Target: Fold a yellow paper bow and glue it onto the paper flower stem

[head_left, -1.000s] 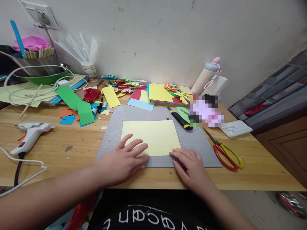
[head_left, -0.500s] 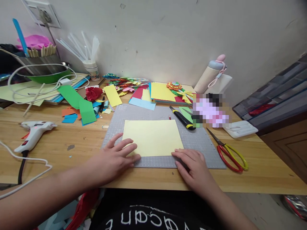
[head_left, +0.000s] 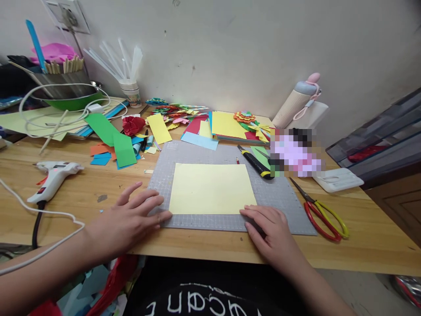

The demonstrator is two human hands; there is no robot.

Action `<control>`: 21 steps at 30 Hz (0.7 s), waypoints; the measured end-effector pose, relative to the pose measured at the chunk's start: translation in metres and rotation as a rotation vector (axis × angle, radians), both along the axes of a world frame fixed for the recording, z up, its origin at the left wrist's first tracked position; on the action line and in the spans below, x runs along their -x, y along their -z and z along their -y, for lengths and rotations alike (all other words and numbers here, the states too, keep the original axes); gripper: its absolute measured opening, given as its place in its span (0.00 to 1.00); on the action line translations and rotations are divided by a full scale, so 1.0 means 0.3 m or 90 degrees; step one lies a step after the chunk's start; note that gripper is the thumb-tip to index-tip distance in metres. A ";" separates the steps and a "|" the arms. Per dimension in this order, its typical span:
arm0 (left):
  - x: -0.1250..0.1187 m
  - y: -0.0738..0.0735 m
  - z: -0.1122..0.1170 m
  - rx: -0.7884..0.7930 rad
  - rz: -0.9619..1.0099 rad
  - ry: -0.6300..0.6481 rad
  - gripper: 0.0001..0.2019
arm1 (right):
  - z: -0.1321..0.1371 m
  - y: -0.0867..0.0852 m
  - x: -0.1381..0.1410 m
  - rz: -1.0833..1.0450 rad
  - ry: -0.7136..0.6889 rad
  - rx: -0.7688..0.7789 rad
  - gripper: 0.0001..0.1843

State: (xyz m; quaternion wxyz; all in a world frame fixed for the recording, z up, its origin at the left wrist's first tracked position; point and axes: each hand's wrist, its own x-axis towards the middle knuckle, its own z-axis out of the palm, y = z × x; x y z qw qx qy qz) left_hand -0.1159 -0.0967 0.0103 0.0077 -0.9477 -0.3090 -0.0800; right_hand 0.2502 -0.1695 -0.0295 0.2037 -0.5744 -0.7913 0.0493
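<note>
A pale yellow sheet of paper (head_left: 212, 188) lies flat on a grey cutting mat (head_left: 283, 206) on the wooden table. My left hand (head_left: 130, 217) rests flat with fingers spread at the mat's near left corner, its fingertips just short of the sheet's lower left corner. At the sheet's lower right corner sits my right hand (head_left: 269, 228), palm down on the mat's near edge with the fingers stretched forward. Neither hand holds anything.
Red and yellow scissors (head_left: 320, 210) lie right of the mat, a black and yellow utility knife (head_left: 256, 162) at its far right. A white glue gun (head_left: 52, 173) with its cable lies left. Coloured paper scraps (head_left: 113, 140), paper flowers (head_left: 245, 117) and a bottle (head_left: 294, 103) line the back.
My left hand has slid leftward off the yellow sheet to the mat's left corner. The right hand has stayed at the lower right corner. The view has shifted slightly.
</note>
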 end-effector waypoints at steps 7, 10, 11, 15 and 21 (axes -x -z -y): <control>-0.002 -0.032 0.003 -0.004 0.019 -0.035 0.10 | -0.001 0.000 0.001 0.005 0.000 -0.007 0.13; -0.069 -0.055 -0.013 0.046 0.026 -0.092 0.10 | -0.002 0.001 0.002 0.005 0.005 -0.009 0.13; -0.097 -0.055 -0.022 0.057 0.045 -0.120 0.10 | -0.002 0.001 0.003 0.005 0.005 -0.009 0.13; -0.199 -0.028 -0.066 0.120 0.060 -0.189 0.23 | -0.001 -0.004 0.006 0.005 -0.001 -0.002 0.13; -0.261 -0.016 -0.129 0.245 0.035 -0.197 0.23 | -0.001 0.001 0.002 -0.013 0.040 0.019 0.18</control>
